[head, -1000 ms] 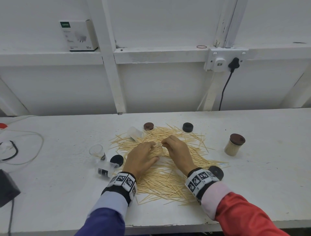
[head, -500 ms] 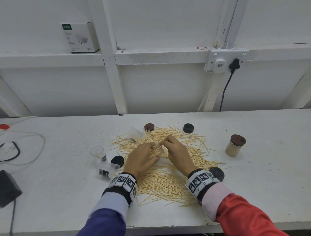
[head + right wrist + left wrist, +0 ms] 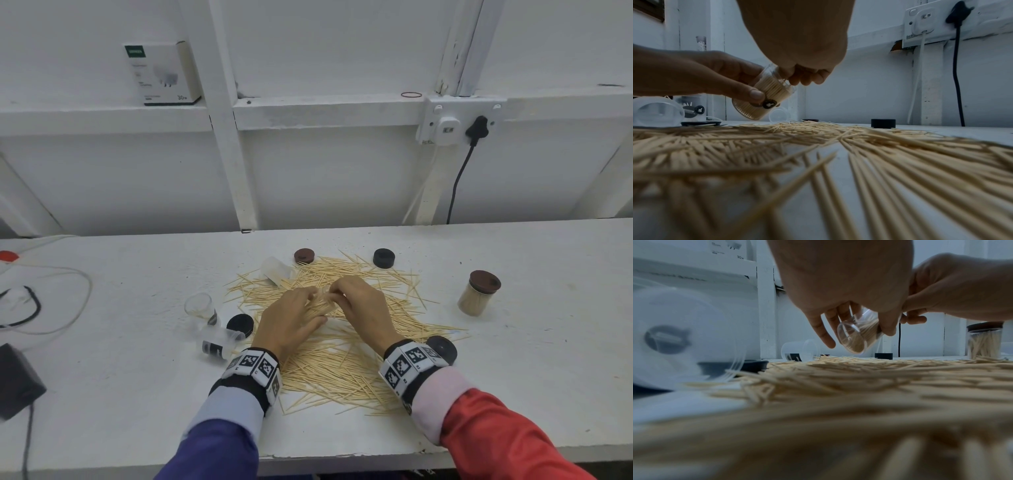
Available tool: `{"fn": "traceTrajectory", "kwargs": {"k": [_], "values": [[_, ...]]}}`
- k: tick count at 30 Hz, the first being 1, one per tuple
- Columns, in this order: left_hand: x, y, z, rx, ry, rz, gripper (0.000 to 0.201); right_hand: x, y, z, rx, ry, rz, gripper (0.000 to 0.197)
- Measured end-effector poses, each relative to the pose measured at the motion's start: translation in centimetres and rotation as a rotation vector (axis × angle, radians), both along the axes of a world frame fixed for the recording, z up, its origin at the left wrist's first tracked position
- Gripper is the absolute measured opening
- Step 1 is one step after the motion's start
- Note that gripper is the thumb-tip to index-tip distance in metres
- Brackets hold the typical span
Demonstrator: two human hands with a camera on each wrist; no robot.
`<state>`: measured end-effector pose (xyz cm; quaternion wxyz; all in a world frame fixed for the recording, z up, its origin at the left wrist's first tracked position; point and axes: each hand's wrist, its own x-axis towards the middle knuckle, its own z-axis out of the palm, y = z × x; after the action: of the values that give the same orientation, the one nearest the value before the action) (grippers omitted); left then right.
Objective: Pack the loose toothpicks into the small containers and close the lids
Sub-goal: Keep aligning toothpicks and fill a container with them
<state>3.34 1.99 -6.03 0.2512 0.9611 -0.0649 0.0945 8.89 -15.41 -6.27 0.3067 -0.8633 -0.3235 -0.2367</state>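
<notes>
Toothpicks (image 3: 342, 359) lie in a wide loose heap across the middle of the white worktop (image 3: 513, 394). Above the heap, the left hand (image 3: 291, 318) grips a clear jar (image 3: 857, 334), tilted with its base toward the left wrist camera; its fingers (image 3: 822, 331) and thumb are curled round the jar's wall. The jar is already packed with toothpicks and is off the worktop. The right hand (image 3: 363, 305) meets it at the mouth, its fingers (image 3: 807, 76) bunched together at the rim, pinching the ends of toothpicks that stick out there.

Round the heap:
- A filled jar with a brown lid (image 3: 479, 292) stands upright to the right, well apart from the hands.
- An empty jar (image 3: 274, 270) lies on its side at the far left edge of the heap, with a loose brown lid (image 3: 304, 256) just beside it.
- A black lid (image 3: 383, 258) sits at the far edge, further right.
- Another black lid (image 3: 240, 324) lies to the left of the left hand, between an upright empty jar (image 3: 200, 306) and one lying on its side (image 3: 221, 344).
- A third black lid (image 3: 442, 349) lies next to the right wrist.

Behind, a white box (image 3: 161, 73) stands on the wall ledge, and a black plug (image 3: 478, 127) sits in the socket.
</notes>
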Motion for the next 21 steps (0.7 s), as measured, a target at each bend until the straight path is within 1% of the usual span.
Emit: {"fn": "traceTrajectory", "kwargs": {"k": [2, 4, 5, 8, 10, 12, 14, 16, 17, 19, 21], "values": [[0.0, 0.0, -0.1, -0.002, 0.0, 0.005, 0.054, 0.1, 0.1, -0.2, -0.001, -0.025, 0.03, 0.018], [0.0, 0.1, -0.1, 0.008, -0.007, 0.004, 0.054, 0.2, 0.2, -0.4, -0.017, -0.034, 0.055, 0.008], [0.0, 0.1, -0.2, 0.012, -0.009, 0.01, 0.054, 0.3, 0.2, -0.5, -0.024, -0.029, 0.056, 0.007], [0.1, 0.2, -0.2, 0.028, -0.026, 0.069, 0.054, 0.2, 0.2, -0.4, 0.001, -0.003, 0.037, 0.018], [0.2, 0.4, -0.3, 0.043, -0.035, 0.129, 0.054, 0.1, 0.1, -0.2, 0.01, 0.027, -0.024, 0.021], [0.3, 0.5, -0.3, 0.058, -0.038, 0.173, 0.054, 0.2, 0.0, -0.2, -0.08, 0.137, -0.096, 0.024], [0.3, 0.5, -0.3, 0.07, -0.046, 0.187, 0.054, 0.5, -0.1, -0.6, -0.274, 0.293, -0.134, 0.032], [0.3, 0.6, -0.4, 0.081, -0.058, 0.189, 0.053, 0.6, 0.0, -1.1, -0.468, 0.408, -0.139, 0.041], [0.3, 0.6, -0.4, 0.087, -0.057, 0.187, 0.053, 0.7, 0.1, -1.3, -0.519, 0.438, -0.134, 0.04], [0.4, 0.5, -0.4, 0.099, -0.047, 0.183, 0.053, 0.6, 0.3, -1.3, -0.546, 0.442, -0.122, 0.028], [0.5, 0.6, -0.4, 0.092, -0.038, 0.18, 0.053, 0.7, 0.2, -1.2, -0.516, 0.447, -0.099, 0.024]]}}
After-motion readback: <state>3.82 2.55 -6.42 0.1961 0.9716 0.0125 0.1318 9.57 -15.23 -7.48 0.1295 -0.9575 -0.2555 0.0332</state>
